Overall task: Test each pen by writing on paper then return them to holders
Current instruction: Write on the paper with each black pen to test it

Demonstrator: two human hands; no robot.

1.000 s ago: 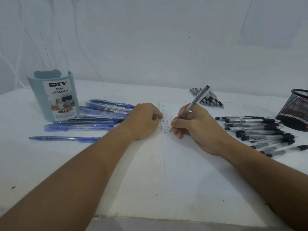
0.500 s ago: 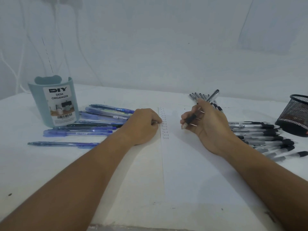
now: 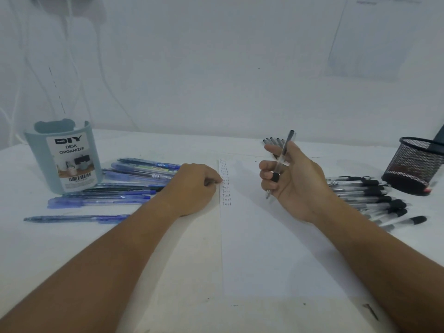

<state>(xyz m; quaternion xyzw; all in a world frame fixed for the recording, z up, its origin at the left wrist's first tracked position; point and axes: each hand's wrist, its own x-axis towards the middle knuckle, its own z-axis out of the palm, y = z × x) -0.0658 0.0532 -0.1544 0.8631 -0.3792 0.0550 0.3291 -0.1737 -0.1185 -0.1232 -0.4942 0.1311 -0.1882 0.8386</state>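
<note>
Right hand [image 3: 292, 181] is lifted off the paper [image 3: 269, 248], fingers curled round a clear black-tipped pen [image 3: 280, 164], tip pointing down at the sheet and cap end sticking up past the knuckles. Looks like a between-words hold to me, not a writing grip. Left hand [image 3: 192, 188] sits as a loose fist to its left, knuckles pressing the sheet's edge, I'd guess so it doesn't slide. Right between the two hands runs a column of tiny "Test" scribbles [image 3: 225, 183] down the margin. Off to the right of the pen hand there's a row of black pens [image 3: 367, 195] and a mesh cup [image 3: 415, 164], probably where this one goes. Left of the fist lie blue pens [image 3: 134, 179] beside a teal organizer [image 3: 62, 157], not yet put in it.
</note>
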